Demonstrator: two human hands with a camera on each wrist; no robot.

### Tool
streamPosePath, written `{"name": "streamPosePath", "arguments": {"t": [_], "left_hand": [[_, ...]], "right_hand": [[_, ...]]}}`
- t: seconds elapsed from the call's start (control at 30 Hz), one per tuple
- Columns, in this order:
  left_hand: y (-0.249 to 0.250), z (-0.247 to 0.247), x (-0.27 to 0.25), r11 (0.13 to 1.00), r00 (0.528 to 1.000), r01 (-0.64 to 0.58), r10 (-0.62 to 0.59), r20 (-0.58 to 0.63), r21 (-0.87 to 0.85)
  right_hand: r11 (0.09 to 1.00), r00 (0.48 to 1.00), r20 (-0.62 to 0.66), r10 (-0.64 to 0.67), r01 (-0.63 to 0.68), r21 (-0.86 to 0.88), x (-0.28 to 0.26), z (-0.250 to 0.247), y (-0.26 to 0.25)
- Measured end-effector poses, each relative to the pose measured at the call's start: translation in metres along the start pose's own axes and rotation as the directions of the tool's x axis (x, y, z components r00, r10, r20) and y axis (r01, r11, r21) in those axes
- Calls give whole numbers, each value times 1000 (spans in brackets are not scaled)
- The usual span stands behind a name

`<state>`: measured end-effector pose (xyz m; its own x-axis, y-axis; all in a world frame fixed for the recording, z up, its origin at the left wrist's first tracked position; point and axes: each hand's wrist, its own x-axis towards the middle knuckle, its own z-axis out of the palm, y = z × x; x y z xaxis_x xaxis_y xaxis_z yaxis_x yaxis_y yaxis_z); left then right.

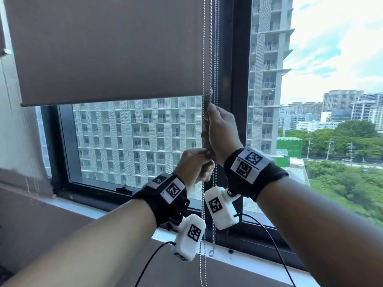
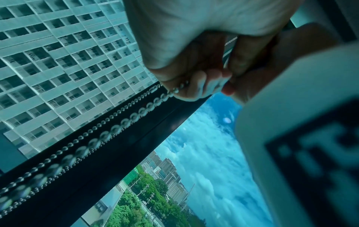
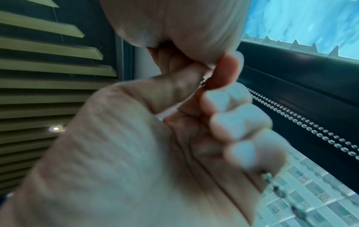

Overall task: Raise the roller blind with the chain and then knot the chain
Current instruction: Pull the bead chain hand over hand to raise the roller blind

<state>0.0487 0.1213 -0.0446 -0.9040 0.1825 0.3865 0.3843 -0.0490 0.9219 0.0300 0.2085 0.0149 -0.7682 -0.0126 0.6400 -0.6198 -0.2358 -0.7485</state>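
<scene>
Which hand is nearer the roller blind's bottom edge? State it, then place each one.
Right. The right hand grips the bead chain just below the roller blind's bottom edge; the left hand pinches the chain lower, under the right.

High-rise window in daylight

Dark window frame (image 1: 238, 79) at 12 o'clock; pale tower (image 1: 134, 131) fills the glass, trees (image 1: 342, 179) at 3 o'clock under cloudy sky (image 1: 342, 38); white sill (image 1: 238, 257) at 6 o'clock, wall (image 1: 10, 121) at 9.

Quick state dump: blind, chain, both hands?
roller blind: partly raised, lower window uncovered.
chain: hanging along the frame, held by both hands, no knot visible.
left hand: grips the chain, below the right.
right hand: grips the chain higher up.
</scene>
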Motion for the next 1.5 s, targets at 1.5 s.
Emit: {"name": "streamPosePath", "arguments": {"t": [1.5], "left_hand": [[4,18,23,984,969,-150,127,-211,-95]], "right_hand": [[998,996,57,-62,64,-29,27,-6,-14]]}}
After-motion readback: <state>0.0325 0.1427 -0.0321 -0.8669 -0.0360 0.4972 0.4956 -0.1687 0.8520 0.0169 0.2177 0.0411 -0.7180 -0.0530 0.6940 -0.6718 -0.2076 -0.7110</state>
